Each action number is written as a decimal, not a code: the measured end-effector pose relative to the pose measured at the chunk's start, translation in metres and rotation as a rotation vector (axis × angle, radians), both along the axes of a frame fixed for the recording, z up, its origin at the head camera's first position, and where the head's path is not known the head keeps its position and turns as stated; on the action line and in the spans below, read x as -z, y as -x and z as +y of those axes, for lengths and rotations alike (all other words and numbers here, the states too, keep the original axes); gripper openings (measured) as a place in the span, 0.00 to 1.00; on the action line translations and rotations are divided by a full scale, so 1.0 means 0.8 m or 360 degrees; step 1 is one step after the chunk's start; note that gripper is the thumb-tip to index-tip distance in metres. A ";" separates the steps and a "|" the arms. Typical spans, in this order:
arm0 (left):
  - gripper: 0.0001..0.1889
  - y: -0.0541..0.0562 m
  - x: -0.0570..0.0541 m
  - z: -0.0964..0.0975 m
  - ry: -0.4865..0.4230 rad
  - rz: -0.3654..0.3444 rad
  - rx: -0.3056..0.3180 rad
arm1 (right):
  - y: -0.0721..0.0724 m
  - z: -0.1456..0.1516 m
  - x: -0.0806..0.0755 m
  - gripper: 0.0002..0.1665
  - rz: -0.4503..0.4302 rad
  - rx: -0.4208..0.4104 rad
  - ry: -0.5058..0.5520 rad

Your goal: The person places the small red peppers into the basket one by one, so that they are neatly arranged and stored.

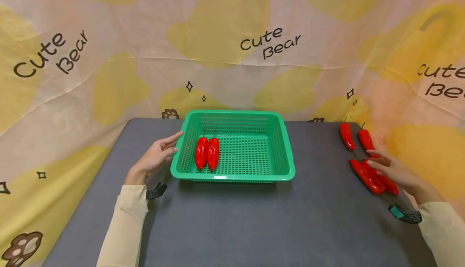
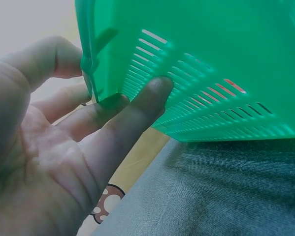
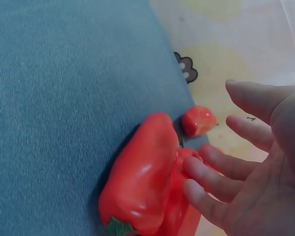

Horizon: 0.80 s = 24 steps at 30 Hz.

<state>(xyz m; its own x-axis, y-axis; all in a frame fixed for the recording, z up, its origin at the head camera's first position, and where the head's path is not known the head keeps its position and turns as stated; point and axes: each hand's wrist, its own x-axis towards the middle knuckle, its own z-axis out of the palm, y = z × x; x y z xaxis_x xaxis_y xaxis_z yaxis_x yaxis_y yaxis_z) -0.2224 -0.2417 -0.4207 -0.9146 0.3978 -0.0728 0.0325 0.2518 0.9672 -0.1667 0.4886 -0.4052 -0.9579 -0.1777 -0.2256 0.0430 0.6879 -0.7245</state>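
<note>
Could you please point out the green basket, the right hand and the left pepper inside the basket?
Green basket [image 1: 247,177], head view, front rim.
Right hand [image 1: 398,173], head view, back of the hand.
Left pepper [image 1: 201,154], head view, middle.

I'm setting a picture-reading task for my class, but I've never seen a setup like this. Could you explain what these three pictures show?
There is no machine at work here, just a person working bare-handed. The wide picture comes from a camera worn on the head, looking forward and down. The other two come from cameras worn on the wrists, each looking at that hand's work.

On the gray table stands a green basket, with two red peppers side by side in its left part. At least four more red peppers lie at the table's right side.

The left hand touches the basket's left side. The right hand is over the peppers on the right, fingers spread. It grips nothing, though whether its fingertips touch a pepper is hard to tell.
</note>
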 end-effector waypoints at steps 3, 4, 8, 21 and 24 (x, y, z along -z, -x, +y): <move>0.33 0.001 -0.001 0.002 -0.0008 -0.0004 0.0002 | -0.004 0.008 0.001 0.30 0.0022 -0.0023 -0.0029; 0.33 0.001 -0.002 0.003 -0.0009 -0.0007 -0.0001 | -0.006 0.010 0.001 0.29 0.0037 -0.0029 -0.0038; 0.32 0.003 -0.002 0.002 -0.0002 -0.0004 0.0000 | -0.011 0.016 0.002 0.30 0.0080 -0.0080 -0.0097; 0.33 0.002 0.001 -0.001 -0.0011 -0.0015 -0.0002 | -0.015 0.004 0.011 0.28 0.0069 -0.0369 -0.0170; 0.33 0.002 0.001 -0.001 0.0001 -0.0007 -0.0004 | -0.013 0.000 0.017 0.28 0.0152 -0.0429 -0.0156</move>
<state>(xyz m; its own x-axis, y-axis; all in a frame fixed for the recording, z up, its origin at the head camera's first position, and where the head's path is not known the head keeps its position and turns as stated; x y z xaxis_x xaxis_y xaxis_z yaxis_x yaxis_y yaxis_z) -0.2241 -0.2425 -0.4218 -0.9153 0.3955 -0.0768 0.0278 0.2522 0.9673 -0.1560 0.4886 -0.4189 -0.8968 -0.4102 -0.1657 -0.2156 0.7323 -0.6459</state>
